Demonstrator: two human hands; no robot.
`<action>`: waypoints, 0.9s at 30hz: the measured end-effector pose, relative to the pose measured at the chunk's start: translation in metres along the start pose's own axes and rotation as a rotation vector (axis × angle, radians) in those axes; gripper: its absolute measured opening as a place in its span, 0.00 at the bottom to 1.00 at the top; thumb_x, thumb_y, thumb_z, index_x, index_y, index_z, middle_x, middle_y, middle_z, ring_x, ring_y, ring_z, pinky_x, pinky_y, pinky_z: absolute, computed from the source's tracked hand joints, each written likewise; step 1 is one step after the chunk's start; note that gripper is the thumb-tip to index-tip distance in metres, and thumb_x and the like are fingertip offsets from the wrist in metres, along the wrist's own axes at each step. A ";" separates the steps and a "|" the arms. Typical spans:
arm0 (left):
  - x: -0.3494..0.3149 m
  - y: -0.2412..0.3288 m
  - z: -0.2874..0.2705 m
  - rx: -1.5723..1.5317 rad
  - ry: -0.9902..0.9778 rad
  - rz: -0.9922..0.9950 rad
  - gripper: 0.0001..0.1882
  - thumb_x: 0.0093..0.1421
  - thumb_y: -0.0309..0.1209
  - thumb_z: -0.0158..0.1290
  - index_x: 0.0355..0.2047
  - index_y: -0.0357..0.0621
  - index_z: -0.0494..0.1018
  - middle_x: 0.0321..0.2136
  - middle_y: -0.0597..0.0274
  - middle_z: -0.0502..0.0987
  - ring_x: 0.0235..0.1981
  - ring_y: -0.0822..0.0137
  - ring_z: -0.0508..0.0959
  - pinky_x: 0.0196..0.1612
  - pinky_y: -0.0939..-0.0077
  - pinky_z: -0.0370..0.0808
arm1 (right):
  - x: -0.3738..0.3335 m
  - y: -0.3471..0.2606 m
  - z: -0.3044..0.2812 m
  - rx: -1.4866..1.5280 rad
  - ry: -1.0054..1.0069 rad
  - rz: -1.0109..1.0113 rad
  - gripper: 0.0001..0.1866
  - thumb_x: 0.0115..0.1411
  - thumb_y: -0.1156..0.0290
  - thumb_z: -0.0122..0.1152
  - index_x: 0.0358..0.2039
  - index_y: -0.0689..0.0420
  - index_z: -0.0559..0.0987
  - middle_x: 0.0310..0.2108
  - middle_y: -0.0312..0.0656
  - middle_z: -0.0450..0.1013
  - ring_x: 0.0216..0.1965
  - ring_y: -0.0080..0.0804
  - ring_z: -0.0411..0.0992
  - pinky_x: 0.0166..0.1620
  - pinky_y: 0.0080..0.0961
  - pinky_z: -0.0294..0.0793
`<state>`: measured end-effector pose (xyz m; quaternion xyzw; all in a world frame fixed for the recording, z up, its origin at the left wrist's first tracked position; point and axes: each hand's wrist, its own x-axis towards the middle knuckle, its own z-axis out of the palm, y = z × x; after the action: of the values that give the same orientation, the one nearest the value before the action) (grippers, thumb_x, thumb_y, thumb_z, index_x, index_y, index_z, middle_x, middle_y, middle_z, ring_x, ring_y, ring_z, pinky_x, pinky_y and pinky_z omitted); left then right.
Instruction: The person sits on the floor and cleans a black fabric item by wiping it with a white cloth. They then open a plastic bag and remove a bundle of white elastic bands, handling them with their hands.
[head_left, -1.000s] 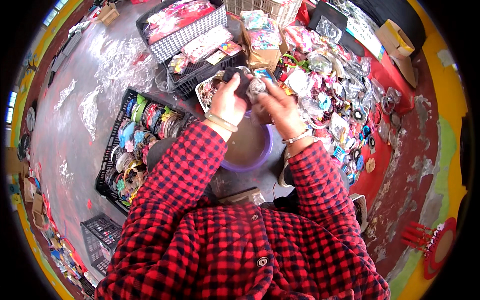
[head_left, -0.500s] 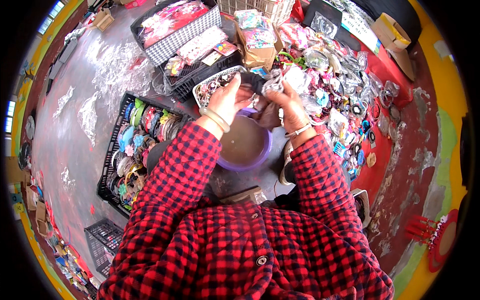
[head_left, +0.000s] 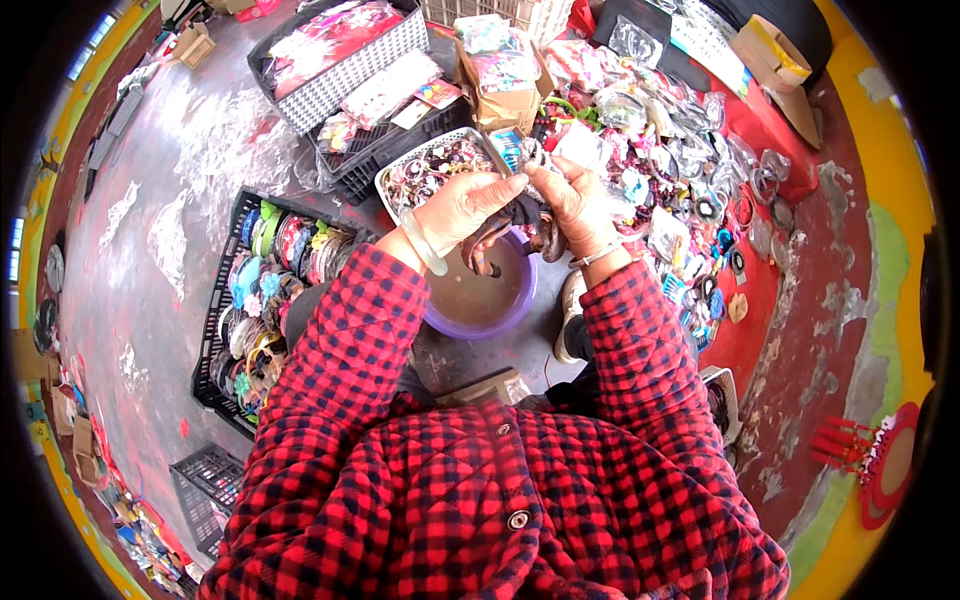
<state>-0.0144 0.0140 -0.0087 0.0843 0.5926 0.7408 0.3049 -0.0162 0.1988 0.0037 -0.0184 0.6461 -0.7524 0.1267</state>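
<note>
Left hand [head_left: 457, 212] and right hand [head_left: 578, 208] pinch the dark bundle [head_left: 526, 212] between thumbs and fingers. Bundle position: over the basin's [head_left: 500, 327] 1 o'clock side. Basket [head_left: 388, 203]: 11 o'clock from basin; crate [head_left: 212, 335]: 9 o'clock.

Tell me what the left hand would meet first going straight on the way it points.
Most likely the right hand, whose thumb tip sits just past the tip of the left hand's thumb, with a dark bunched item between them; depth is hard to judge.

We see a basket [head_left: 425, 149] on the basin's [head_left: 480, 330] far side. Headbands [head_left: 247, 282] lie in the left crate [head_left: 214, 330], packets [head_left: 668, 236] right.
</note>
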 end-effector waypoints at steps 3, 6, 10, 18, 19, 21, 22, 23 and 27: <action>-0.001 0.005 0.009 0.003 0.050 -0.047 0.20 0.59 0.49 0.50 0.24 0.43 0.69 0.12 0.68 0.68 0.10 0.78 0.67 0.13 0.87 0.64 | 0.005 0.008 0.001 0.030 0.092 -0.050 0.13 0.55 0.66 0.60 0.35 0.64 0.76 0.29 0.36 0.74 0.29 0.19 0.69 0.32 0.18 0.69; 0.001 0.004 0.008 0.089 0.027 0.015 0.19 0.60 0.47 0.50 0.25 0.43 0.69 0.13 0.69 0.68 0.11 0.79 0.67 0.13 0.87 0.63 | 0.013 0.021 -0.002 -0.019 0.253 -0.043 0.13 0.55 0.67 0.60 0.33 0.65 0.76 0.28 0.36 0.74 0.28 0.19 0.69 0.31 0.18 0.68; 0.000 0.002 0.014 0.128 0.046 0.136 0.15 0.60 0.42 0.51 0.27 0.42 0.70 0.15 0.70 0.68 0.12 0.80 0.68 0.14 0.87 0.64 | 0.010 0.013 0.003 0.218 0.233 -0.011 0.12 0.56 0.65 0.60 0.32 0.64 0.77 0.26 0.36 0.73 0.25 0.20 0.68 0.28 0.17 0.67; -0.005 0.003 0.024 -0.114 -0.124 0.036 0.16 0.59 0.35 0.53 0.42 0.36 0.66 0.27 0.56 0.77 0.26 0.69 0.79 0.28 0.80 0.76 | 0.025 0.020 -0.045 0.286 0.565 -0.099 0.18 0.60 0.56 0.53 0.34 0.61 0.77 0.29 0.38 0.73 0.30 0.27 0.71 0.33 0.26 0.71; -0.005 0.006 0.025 -0.153 -0.133 0.043 0.18 0.58 0.35 0.53 0.44 0.35 0.65 0.29 0.54 0.77 0.28 0.67 0.79 0.30 0.79 0.76 | 0.029 0.015 -0.052 0.465 0.611 -0.100 0.19 0.60 0.55 0.53 0.36 0.61 0.76 0.31 0.39 0.73 0.32 0.29 0.71 0.35 0.27 0.72; -0.005 0.007 0.016 -0.220 -0.182 0.018 0.24 0.56 0.31 0.54 0.49 0.33 0.61 0.36 0.50 0.75 0.36 0.60 0.78 0.39 0.70 0.77 | 0.030 0.002 -0.064 0.587 0.704 -0.093 0.22 0.61 0.53 0.50 0.43 0.60 0.73 0.37 0.40 0.72 0.36 0.33 0.72 0.42 0.32 0.73; -0.002 0.003 0.012 -0.236 -0.183 0.035 0.24 0.56 0.30 0.54 0.49 0.33 0.61 0.37 0.50 0.75 0.37 0.60 0.78 0.40 0.69 0.76 | 0.017 -0.020 -0.046 0.688 0.642 -0.153 0.21 0.62 0.53 0.49 0.45 0.59 0.72 0.39 0.39 0.73 0.39 0.34 0.72 0.45 0.34 0.72; 0.000 -0.003 0.009 -0.252 -0.186 0.053 0.24 0.55 0.29 0.55 0.49 0.33 0.61 0.37 0.49 0.74 0.38 0.60 0.77 0.42 0.68 0.76 | 0.012 -0.028 -0.042 0.690 0.605 -0.192 0.21 0.62 0.54 0.48 0.45 0.58 0.72 0.40 0.39 0.73 0.40 0.35 0.72 0.46 0.34 0.71; 0.003 -0.005 0.015 -0.349 -0.129 0.056 0.20 0.53 0.28 0.56 0.44 0.34 0.67 0.35 0.55 0.76 0.36 0.65 0.76 0.42 0.73 0.72 | 0.002 -0.017 -0.039 0.296 0.388 -0.356 0.16 0.61 0.60 0.52 0.45 0.56 0.73 0.39 0.38 0.72 0.41 0.31 0.70 0.46 0.29 0.69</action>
<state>-0.0077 0.0286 -0.0101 0.0939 0.4315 0.8336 0.3318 -0.0283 0.2389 0.0141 0.0313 0.5282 -0.8382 -0.1318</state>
